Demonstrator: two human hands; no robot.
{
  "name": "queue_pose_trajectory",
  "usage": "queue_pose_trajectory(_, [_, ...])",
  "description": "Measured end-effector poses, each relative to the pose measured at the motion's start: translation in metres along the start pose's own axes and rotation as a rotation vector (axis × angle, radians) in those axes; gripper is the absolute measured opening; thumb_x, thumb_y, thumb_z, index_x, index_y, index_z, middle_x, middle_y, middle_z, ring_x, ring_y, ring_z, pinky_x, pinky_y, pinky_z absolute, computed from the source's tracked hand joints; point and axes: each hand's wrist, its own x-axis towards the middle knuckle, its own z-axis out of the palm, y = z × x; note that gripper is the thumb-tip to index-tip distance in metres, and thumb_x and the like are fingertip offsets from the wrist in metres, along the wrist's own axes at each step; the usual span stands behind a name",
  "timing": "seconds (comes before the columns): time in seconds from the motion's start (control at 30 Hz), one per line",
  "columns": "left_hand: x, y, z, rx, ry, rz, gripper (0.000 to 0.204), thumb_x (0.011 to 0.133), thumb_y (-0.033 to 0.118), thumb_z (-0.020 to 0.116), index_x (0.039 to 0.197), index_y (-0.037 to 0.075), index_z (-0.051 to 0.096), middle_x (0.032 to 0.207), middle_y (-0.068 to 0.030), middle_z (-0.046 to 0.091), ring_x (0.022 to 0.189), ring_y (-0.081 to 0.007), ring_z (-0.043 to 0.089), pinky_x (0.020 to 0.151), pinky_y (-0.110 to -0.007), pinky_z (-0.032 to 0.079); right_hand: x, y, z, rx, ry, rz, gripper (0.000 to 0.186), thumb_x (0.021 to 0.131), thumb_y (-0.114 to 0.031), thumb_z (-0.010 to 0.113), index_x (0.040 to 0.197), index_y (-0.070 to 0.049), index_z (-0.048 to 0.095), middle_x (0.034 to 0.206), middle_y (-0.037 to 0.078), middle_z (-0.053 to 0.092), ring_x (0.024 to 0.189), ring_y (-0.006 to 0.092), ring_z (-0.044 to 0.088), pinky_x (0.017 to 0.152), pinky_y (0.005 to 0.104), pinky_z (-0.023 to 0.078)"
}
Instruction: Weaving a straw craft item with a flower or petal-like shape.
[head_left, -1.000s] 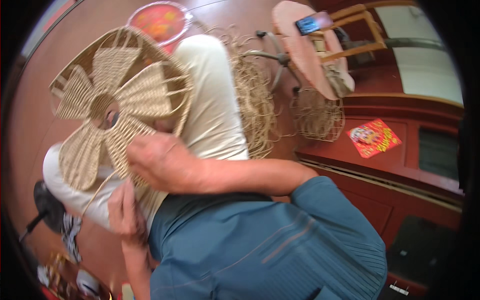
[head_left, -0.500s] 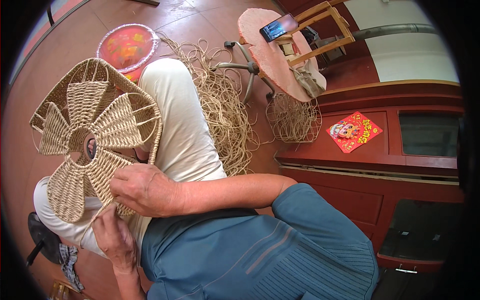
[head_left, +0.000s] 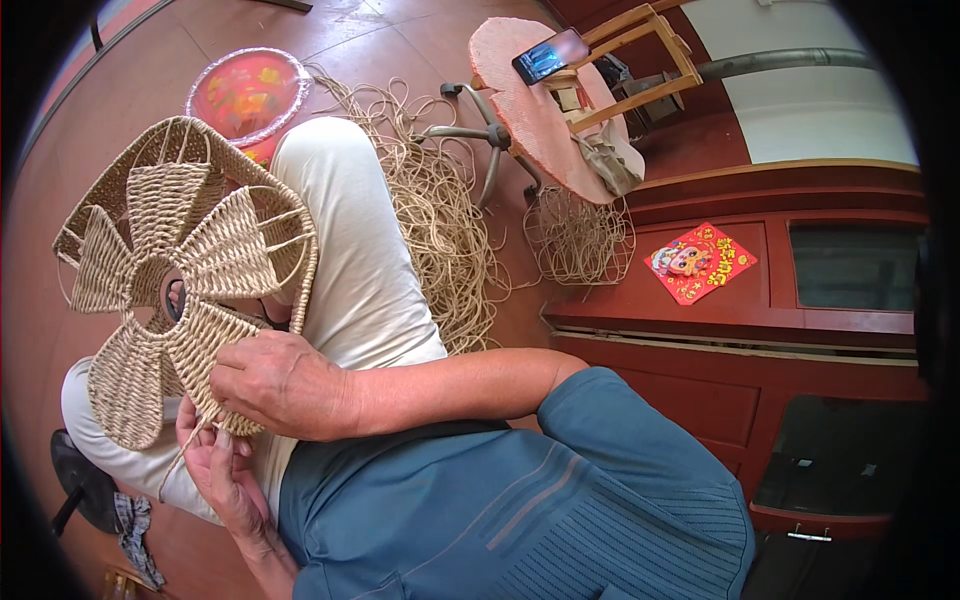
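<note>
The floor (head_left: 140,80) is red below the basket (head_left: 215,265), which sits on the knees (head_left: 330,190). On its near petal (head_left: 205,345), the left hand (head_left: 222,470) pinches cord (head_left: 178,465); the right hand (head_left: 280,380) grips. Probably light, springy: hold its rim (head_left: 238,160).

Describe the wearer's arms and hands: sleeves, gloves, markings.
Left hand and right hand: ungloved, no watch visible. Right forearm is bare below a short, teal-blue sleeve. Shirt has fine ribbed lines and thin pale stripes. Left sleeve isn't discernible.
</note>
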Motion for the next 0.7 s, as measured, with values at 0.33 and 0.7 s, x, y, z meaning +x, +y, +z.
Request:
queue_pose_trajectory(0.33, [0.009,0.021,-0.004,0.238,-0.159,-0.045,0.080,0.103,0.023,0.063,0.170,-0.002,0.027,0.157,-0.0169,0.056,0.137,-0.0227,0.061,0.112,-0.032,0.048,0.003,-0.009,0.009,0.005,-0.041,0.027,0.015,0.093,-0.020,0.074,0.098,-0.008,0.066,0.096,0.008,0.061,0.093,0.0287,0.069,0.082,0.0437,0.055])
queue_pose_trajectory(0.7, [-0.003,0.052,-0.063,0.559,-0.002,-0.031,0.037,0.105,0.004,0.065,0.141,0.002,0.056,0.080,0.0106,0.047,0.071,-0.0002,0.039,0.064,-0.020,0.028,-0.002,-0.003,0.013,0.027,0.001,0.090,0.016,0.092,-0.017,0.076,0.103,-0.009,0.067,0.095,0.012,0.069,0.088,0.0360,0.071,0.074,0.0496,0.056])
